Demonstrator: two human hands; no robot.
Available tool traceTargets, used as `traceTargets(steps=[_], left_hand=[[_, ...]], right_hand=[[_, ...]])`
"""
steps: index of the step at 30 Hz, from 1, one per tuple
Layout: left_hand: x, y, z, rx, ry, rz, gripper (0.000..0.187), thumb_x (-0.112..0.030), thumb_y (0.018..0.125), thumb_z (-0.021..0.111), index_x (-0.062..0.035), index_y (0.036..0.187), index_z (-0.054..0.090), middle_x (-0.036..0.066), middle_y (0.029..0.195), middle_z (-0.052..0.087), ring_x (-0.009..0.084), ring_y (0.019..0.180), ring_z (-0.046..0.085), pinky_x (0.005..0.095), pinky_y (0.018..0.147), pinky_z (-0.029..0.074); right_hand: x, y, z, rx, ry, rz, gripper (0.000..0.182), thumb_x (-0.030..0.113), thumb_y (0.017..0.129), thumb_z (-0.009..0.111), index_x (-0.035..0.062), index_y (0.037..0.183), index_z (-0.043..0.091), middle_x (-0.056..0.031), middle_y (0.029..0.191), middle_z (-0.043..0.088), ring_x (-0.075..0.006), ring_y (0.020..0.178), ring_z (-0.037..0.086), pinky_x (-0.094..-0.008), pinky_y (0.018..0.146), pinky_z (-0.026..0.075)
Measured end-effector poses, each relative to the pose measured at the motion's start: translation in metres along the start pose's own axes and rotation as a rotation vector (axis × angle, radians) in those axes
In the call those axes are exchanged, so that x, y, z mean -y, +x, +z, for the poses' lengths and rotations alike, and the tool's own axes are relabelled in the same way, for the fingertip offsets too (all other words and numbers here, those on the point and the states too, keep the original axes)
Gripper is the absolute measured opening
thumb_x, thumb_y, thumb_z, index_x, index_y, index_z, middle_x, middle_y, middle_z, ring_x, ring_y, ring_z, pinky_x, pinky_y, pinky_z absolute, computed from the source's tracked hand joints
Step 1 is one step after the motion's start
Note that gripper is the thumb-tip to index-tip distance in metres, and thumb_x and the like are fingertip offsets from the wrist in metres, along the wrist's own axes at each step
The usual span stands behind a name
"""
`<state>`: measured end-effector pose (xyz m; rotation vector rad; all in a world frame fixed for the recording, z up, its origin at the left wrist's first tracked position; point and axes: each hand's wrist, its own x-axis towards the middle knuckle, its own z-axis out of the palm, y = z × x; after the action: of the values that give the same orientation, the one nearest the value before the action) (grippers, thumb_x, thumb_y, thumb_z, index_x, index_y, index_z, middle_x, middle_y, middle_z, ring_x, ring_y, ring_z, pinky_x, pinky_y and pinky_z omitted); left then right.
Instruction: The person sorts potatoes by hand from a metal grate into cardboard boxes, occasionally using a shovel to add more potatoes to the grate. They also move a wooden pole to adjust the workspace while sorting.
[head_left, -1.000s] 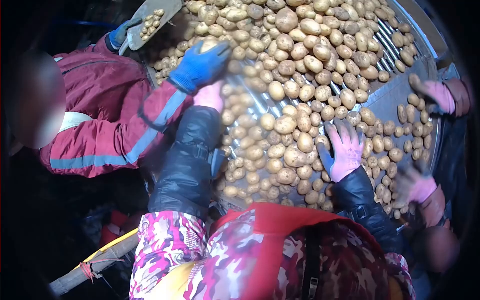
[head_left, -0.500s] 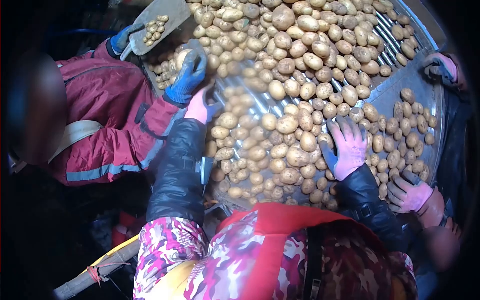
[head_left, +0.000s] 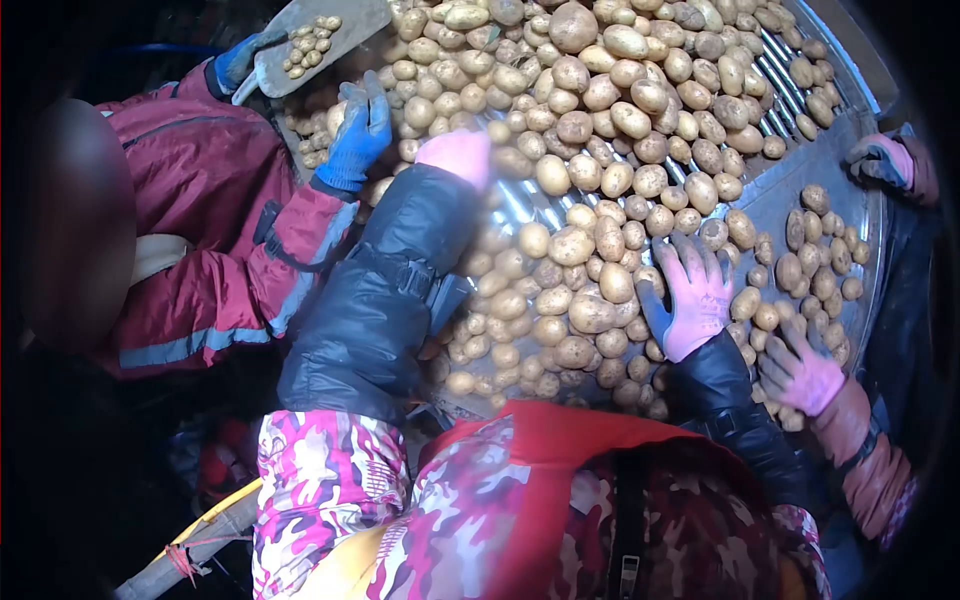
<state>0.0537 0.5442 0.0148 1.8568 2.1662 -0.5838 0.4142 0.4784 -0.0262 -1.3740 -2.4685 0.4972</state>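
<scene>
A wide heap of potatoes [head_left: 575, 245] lies over a slatted metal surface. My left hand [head_left: 458, 158], in a pink glove, is stretched over the left part of the heap. Motion blurs it and its fingers are hidden, so whether it holds anything cannot be seen. My right hand [head_left: 695, 298], in a pink glove with dark fingertips, rests on potatoes at the right of the pile. Its fingers are spread, with no potato gripped.
On the left, a co-worker's blue glove [head_left: 358, 145] is by the potatoes; their other hand holds a scoop [head_left: 345, 30] with small potatoes. Other pink-gloved hands [head_left: 803, 375] [head_left: 885, 160] are at the right. A metal rim [head_left: 850, 75] edges the surface.
My left hand has moved right and up, away from the co-worker's blue glove, which has shifted left. My right hand stays put. The lower-right co-worker's hand has moved slightly left.
</scene>
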Motion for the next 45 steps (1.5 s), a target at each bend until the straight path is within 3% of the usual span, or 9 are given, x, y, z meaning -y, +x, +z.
traceTargets(steps=[8,11,21,23,25,30,34,40,45], left_hand=[[-0.026,-0.012,-0.013,0.119,-0.099,-0.137,0.041,-0.008,0.082,0.078,-0.0032,0.122,0.070,0.021,0.115,0.073,0.0343,0.109,0.071,0.0430,0.091,0.058],[-0.016,-0.015,0.017,-0.066,-0.091,-0.085,0.026,-0.022,0.096,0.057,-0.0058,0.115,0.067,0.021,0.109,0.074,0.0365,0.106,0.072,0.0488,0.091,0.057],[-0.017,-0.062,0.035,-0.317,-0.431,-0.075,0.039,-0.038,0.090,0.073,-0.0114,0.117,0.065,0.018,0.107,0.073,0.0389,0.103,0.069,0.0492,0.087,0.055],[-0.014,-0.076,0.043,-0.355,-0.730,-0.159,0.034,-0.038,0.092,0.076,-0.0079,0.107,0.068,0.009,0.083,0.069,0.0233,0.078,0.069,0.0373,0.070,0.055],[-0.003,-0.086,0.043,-0.145,-1.534,-0.277,0.031,-0.037,0.097,0.072,-0.0069,0.102,0.068,0.001,0.077,0.061,0.0124,0.067,0.058,0.0283,0.056,0.046],[0.005,-0.151,0.049,-0.168,-2.516,-0.108,0.044,-0.039,0.102,0.064,-0.0071,0.131,0.058,0.007,0.109,0.063,0.0221,0.092,0.060,0.0321,0.075,0.052],[0.040,-0.125,0.070,-0.143,-2.821,-0.291,0.049,-0.040,0.102,0.060,-0.0086,0.139,0.056,0.010,0.116,0.063,0.0247,0.095,0.060,0.0360,0.077,0.053],[0.024,0.031,-0.054,0.221,-1.774,-0.020,0.033,-0.036,0.104,0.055,-0.0132,0.124,0.067,0.005,0.092,0.057,0.0219,0.083,0.057,0.0347,0.070,0.046],[0.085,-0.007,0.010,0.005,-0.419,-0.580,0.035,-0.031,0.093,0.073,-0.0074,0.119,0.073,0.017,0.118,0.070,0.0308,0.109,0.069,0.0419,0.093,0.054]], right_hand=[[0.002,-0.002,0.004,-0.017,-0.029,-0.016,0.056,0.041,0.091,0.067,0.0163,0.140,0.060,-0.0121,0.145,0.055,-0.0373,0.137,0.046,-0.0620,0.115,0.029],[0.001,-0.004,0.010,-0.052,-0.022,-0.035,0.054,0.041,0.092,0.067,0.0160,0.139,0.061,-0.0123,0.145,0.055,-0.0366,0.137,0.047,-0.0611,0.115,0.029],[-0.001,-0.006,0.013,-0.103,-0.030,-0.056,0.051,0.040,0.093,0.066,0.0155,0.137,0.062,-0.0120,0.143,0.057,-0.0363,0.135,0.049,-0.0578,0.115,0.030],[-0.002,-0.007,0.014,-0.114,-0.025,-0.060,0.051,0.040,0.093,0.066,0.0155,0.137,0.062,-0.0119,0.143,0.057,-0.0364,0.135,0.049,-0.0577,0.115,0.030],[-0.002,-0.006,0.012,-0.109,-0.005,-0.057,0.051,0.040,0.092,0.066,0.0156,0.137,0.062,-0.0117,0.144,0.057,-0.0365,0.136,0.048,-0.0578,0.115,0.030],[-0.001,-0.004,0.011,-0.088,-0.008,-0.056,0.051,0.038,0.092,0.067,0.0157,0.138,0.062,-0.0112,0.144,0.056,-0.0369,0.137,0.048,-0.0582,0.115,0.030],[0.000,-0.003,0.009,-0.066,-0.008,-0.034,0.051,0.039,0.092,0.067,0.0160,0.138,0.062,-0.0111,0.144,0.057,-0.0373,0.137,0.047,-0.0587,0.116,0.029],[-0.001,-0.003,0.006,-0.054,0.019,-0.014,0.051,0.039,0.093,0.067,0.0164,0.138,0.062,-0.0106,0.145,0.056,-0.0370,0.137,0.047,-0.0596,0.116,0.028],[-0.003,-0.004,0.008,-0.054,0.025,-0.009,0.051,0.038,0.092,0.068,0.0171,0.138,0.062,-0.0107,0.145,0.056,-0.0369,0.135,0.048,-0.0604,0.115,0.029]])
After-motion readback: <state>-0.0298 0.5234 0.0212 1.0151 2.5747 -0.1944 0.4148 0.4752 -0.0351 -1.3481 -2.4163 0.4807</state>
